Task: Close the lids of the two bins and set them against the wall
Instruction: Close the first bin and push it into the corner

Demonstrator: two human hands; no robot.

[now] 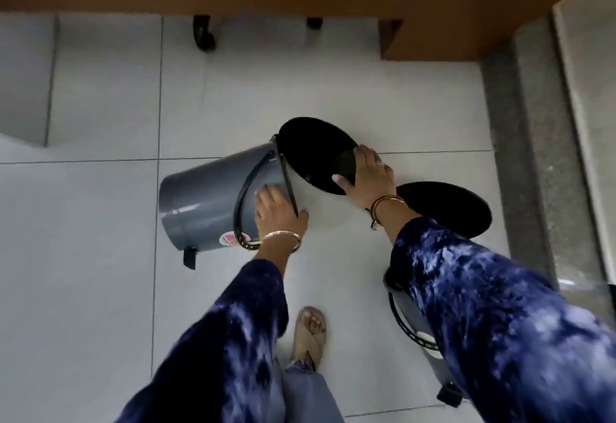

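Note:
A grey pedal bin lies on its side on the pale tiled floor, mouth to the right, its round black lid swung open. My left hand grips the bin's rim and black handle. My right hand holds the outer edge of that open lid. A second grey bin lies at the lower right, mostly hidden behind my right sleeve, and its black lid is open too.
A brown wooden cabinet with black castors runs along the top. A grey stone skirting and wall stand at the right. My sandalled foot rests on the tiles between the bins.

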